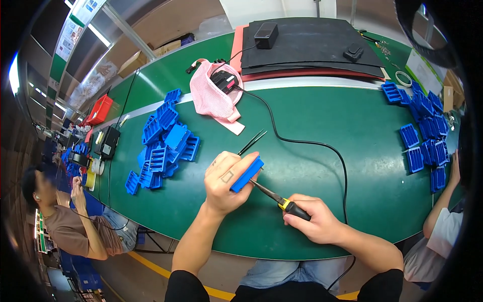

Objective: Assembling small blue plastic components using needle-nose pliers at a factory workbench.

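My left hand (225, 182) is closed around a small blue plastic tray (247, 174), tilted on edge above the green table. In my closed right hand (316, 220) is a hand tool (289, 205) with a black and yellow handle and a tapering metal nose. Its tip meets or nearly meets the near side of the tray; the exact contact is too small to tell. Dark tweezers (252, 142) stick out beyond my left hand, and whether that hand holds them or they lie on the table cannot be made out.
Blue slotted trays are heaped at left (163, 143) and right (427, 126). A black cable (307, 142) runs from a device on pink cloth (214, 95) around past my right arm. Black sheets (307, 50) lie at the back. People sit at left (75, 216) and right (440, 236).
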Available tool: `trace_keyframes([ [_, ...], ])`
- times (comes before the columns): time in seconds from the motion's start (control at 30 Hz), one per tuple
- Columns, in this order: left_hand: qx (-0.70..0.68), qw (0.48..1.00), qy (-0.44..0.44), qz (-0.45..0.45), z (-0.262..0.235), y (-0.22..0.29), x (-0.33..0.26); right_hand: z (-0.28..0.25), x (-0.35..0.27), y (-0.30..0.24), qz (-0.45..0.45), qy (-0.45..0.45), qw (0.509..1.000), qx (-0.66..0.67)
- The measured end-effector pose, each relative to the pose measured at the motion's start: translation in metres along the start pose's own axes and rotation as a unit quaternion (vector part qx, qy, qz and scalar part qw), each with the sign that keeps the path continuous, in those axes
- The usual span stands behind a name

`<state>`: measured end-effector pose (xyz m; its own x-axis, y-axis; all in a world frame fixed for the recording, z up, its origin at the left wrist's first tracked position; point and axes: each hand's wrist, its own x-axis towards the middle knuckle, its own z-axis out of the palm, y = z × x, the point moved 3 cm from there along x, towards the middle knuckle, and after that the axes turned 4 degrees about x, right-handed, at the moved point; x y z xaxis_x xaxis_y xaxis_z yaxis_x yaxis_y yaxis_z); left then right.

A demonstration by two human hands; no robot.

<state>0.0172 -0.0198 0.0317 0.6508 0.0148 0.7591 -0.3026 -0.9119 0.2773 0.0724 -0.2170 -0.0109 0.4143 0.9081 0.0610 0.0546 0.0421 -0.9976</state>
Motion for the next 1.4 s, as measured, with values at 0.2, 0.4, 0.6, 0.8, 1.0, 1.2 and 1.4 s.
trace_keyframes([
  [0.2,0.003,1.000,0.011,-0.002,-0.003,0.000,0.000,0.006,0.000,0.000,-0.030,0.006,1.000,0.008],
  [0.4,-0.006,1.000,0.019,-0.010,-0.004,0.001,0.000,0.009,-0.001,-0.002,-0.003,0.001,0.999,0.031],
  [0.6,-0.016,0.999,0.028,-0.038,-0.001,0.001,-0.001,0.008,0.000,0.000,-0.014,0.011,0.999,0.037],
  [0.8,-0.020,0.992,0.039,-0.115,0.004,-0.004,-0.004,0.007,0.000,0.007,-0.061,0.017,0.998,0.025],
  [1.0,0.003,0.996,0.038,-0.081,0.007,-0.002,-0.006,0.006,0.000,0.000,0.014,-0.019,1.000,-0.002],
  [1.2,0.030,0.997,0.047,-0.052,0.007,-0.001,-0.006,0.008,0.000,0.006,-0.038,0.004,0.999,-0.007],
  [1.4,0.017,0.999,0.028,-0.019,0.010,-0.002,-0.007,0.008,0.001,0.005,-0.041,0.002,0.999,-0.013],
])
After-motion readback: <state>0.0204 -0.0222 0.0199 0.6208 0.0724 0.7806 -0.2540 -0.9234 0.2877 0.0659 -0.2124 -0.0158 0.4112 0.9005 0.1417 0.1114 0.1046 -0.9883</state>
